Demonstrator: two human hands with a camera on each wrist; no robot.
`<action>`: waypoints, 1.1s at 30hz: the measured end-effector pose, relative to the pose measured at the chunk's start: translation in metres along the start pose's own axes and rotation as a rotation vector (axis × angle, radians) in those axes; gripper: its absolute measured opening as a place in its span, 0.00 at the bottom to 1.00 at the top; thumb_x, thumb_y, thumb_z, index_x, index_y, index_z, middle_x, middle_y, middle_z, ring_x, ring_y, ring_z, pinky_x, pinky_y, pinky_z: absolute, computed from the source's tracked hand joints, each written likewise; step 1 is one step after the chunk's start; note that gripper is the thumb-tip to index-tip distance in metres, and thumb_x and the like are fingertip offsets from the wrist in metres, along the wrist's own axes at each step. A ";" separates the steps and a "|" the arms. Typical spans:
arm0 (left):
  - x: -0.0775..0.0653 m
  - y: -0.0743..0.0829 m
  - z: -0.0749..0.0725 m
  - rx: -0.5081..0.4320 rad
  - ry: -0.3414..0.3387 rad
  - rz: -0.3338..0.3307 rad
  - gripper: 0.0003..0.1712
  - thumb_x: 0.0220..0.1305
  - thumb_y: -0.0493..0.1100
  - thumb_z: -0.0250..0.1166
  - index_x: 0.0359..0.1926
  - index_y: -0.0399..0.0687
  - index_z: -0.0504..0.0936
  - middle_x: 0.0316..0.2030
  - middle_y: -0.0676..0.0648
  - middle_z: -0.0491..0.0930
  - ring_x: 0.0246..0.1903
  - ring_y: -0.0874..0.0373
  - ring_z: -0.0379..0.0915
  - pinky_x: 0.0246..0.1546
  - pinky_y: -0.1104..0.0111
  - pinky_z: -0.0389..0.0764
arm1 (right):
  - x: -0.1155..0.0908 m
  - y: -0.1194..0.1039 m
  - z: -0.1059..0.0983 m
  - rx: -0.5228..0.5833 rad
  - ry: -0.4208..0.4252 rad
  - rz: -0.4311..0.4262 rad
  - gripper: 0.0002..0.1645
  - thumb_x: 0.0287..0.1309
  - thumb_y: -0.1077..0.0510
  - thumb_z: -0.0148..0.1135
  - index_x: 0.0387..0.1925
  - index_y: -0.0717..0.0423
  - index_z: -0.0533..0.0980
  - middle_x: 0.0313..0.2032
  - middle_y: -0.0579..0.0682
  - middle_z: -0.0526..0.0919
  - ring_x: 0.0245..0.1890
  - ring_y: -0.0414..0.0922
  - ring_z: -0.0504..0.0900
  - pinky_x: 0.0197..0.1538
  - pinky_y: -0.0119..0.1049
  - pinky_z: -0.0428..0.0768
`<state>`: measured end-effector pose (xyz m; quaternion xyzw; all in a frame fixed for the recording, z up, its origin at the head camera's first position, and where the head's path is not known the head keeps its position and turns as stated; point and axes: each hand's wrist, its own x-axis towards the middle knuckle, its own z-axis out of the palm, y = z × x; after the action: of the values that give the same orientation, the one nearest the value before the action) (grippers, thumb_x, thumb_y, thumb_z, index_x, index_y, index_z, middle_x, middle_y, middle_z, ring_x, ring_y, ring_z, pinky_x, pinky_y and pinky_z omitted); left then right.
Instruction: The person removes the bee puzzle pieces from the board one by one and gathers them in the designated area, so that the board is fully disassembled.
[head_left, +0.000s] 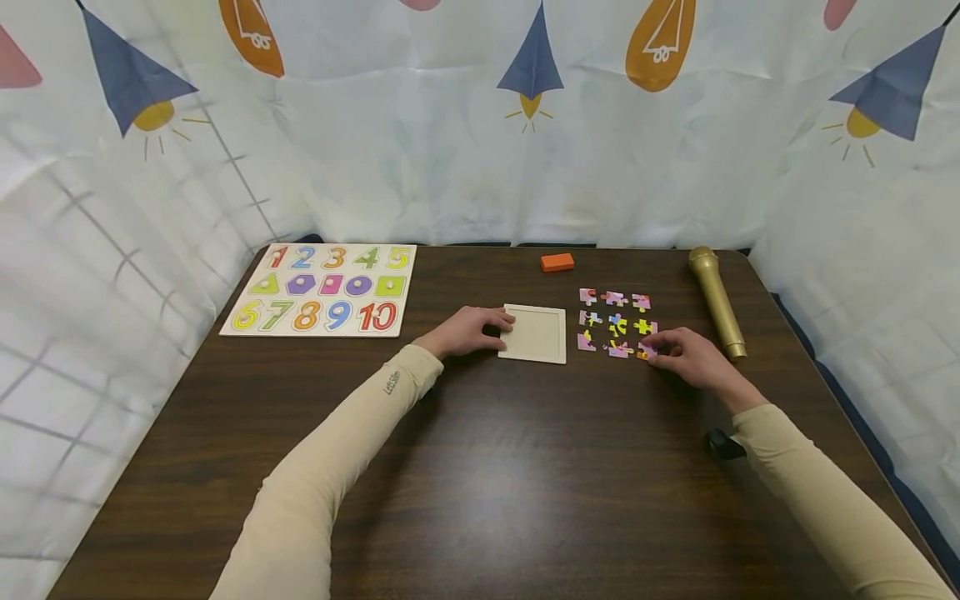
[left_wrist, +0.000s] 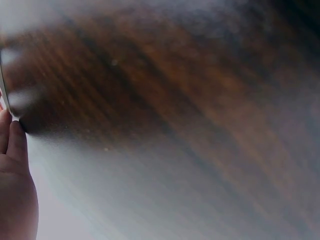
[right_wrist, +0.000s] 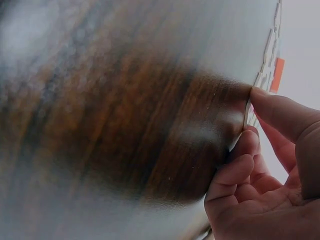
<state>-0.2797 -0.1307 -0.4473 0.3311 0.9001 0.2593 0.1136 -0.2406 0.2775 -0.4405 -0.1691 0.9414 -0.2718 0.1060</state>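
Note:
A shallow cream puzzle tray (head_left: 534, 335) with a raised border lies flat at the middle of the table. My left hand (head_left: 469, 332) holds its left side, fingers near the upper corner and thumb lower along the edge. To the right, several pink and yellow jigsaw pieces (head_left: 617, 323) lie in spaced rows. My right hand (head_left: 693, 357) pinches the jigsaw piece (head_left: 648, 351) at their lower right corner between thumb and fingers. In the right wrist view, the thumb (right_wrist: 280, 112) meets the thin edge of that piece, with the other fingers curled below.
A number and shape board (head_left: 318, 290) lies at the back left. An orange block (head_left: 557, 262) sits near the back edge of the dark wooden table (head_left: 495, 483). At the right, a gold microphone-shaped object (head_left: 717, 300) lies beside the right hand. Patterned curtains (head_left: 465, 158) surround the table.

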 end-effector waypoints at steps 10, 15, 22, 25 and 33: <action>-0.001 -0.001 0.001 0.005 0.008 0.008 0.24 0.63 0.45 0.68 0.58 0.42 0.81 0.63 0.48 0.74 0.70 0.55 0.59 0.68 0.62 0.61 | 0.000 -0.001 -0.001 0.005 -0.002 -0.015 0.20 0.66 0.57 0.61 0.55 0.62 0.78 0.52 0.63 0.78 0.43 0.53 0.73 0.46 0.48 0.72; -0.001 -0.001 0.000 -0.002 0.005 0.009 0.24 0.63 0.45 0.68 0.59 0.41 0.80 0.63 0.48 0.74 0.70 0.54 0.58 0.68 0.61 0.61 | 0.000 0.000 -0.001 0.003 -0.001 -0.020 0.19 0.66 0.58 0.61 0.55 0.63 0.78 0.52 0.63 0.78 0.44 0.54 0.73 0.47 0.49 0.72; -0.001 0.001 0.000 -0.010 -0.007 -0.005 0.24 0.62 0.44 0.69 0.59 0.41 0.80 0.63 0.48 0.74 0.70 0.55 0.58 0.68 0.62 0.61 | 0.000 0.000 0.000 0.019 -0.012 0.001 0.20 0.66 0.58 0.61 0.55 0.63 0.77 0.52 0.64 0.78 0.44 0.54 0.74 0.47 0.49 0.72; -0.001 0.001 0.000 -0.006 -0.008 -0.005 0.24 0.62 0.45 0.69 0.58 0.42 0.81 0.63 0.48 0.74 0.70 0.55 0.59 0.68 0.62 0.61 | 0.000 0.001 0.000 0.031 -0.004 0.004 0.19 0.65 0.58 0.61 0.54 0.63 0.77 0.52 0.64 0.78 0.46 0.56 0.74 0.49 0.51 0.72; -0.001 0.002 0.000 0.009 -0.005 -0.007 0.24 0.63 0.45 0.68 0.59 0.42 0.80 0.63 0.48 0.74 0.70 0.55 0.59 0.68 0.62 0.61 | 0.000 0.001 0.002 0.046 0.012 -0.016 0.18 0.66 0.59 0.61 0.53 0.64 0.78 0.51 0.64 0.78 0.51 0.57 0.74 0.53 0.55 0.72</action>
<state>-0.2780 -0.1304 -0.4459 0.3289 0.9022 0.2540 0.1155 -0.2406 0.2778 -0.4427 -0.1724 0.9342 -0.2951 0.1023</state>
